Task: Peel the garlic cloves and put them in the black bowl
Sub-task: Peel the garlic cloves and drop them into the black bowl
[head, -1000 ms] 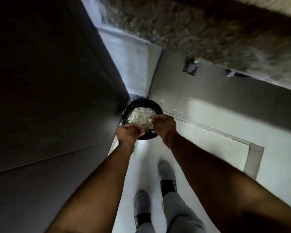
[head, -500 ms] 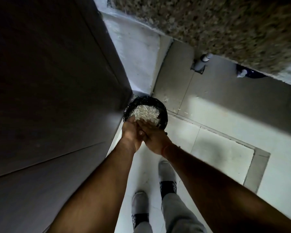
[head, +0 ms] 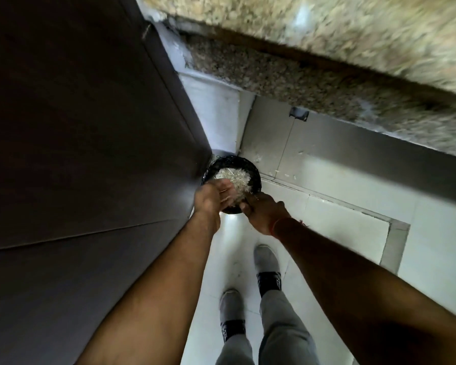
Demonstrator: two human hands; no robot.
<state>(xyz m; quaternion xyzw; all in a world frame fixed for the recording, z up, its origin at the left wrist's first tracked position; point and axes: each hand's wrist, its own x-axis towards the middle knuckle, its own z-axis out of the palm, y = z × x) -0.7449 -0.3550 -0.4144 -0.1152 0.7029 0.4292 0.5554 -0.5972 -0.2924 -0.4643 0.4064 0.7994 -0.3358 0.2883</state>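
Head view: a black bin is seen on the floor, tucked into the corner where a dark door meets a white wall. It is filled with pale, papery peels; whether any cloves lie among them cannot be told. Both bare arms are stretched down over its near rim. The left hand is held palm up above the near left part of the rim, its fingers loosely cupped, and a few pale shreds are seen against them; a firm grip is not shown, and the hand looks released rather than clenched. The right hand is placed just beside it at the near right of the rim, back turned to the camera, fingers curled down toward the peels; whether anything is grasped there cannot be told, since the fingertips are hidden. A red thread is worn at the right wrist. A speckled granite counter is seen overhead at the far right, blurred. Scattered bits of peel lie on the floor just beyond the bin. Two grey shoes and grey trouser legs are seen on the floor between the arms, well apart from the bin
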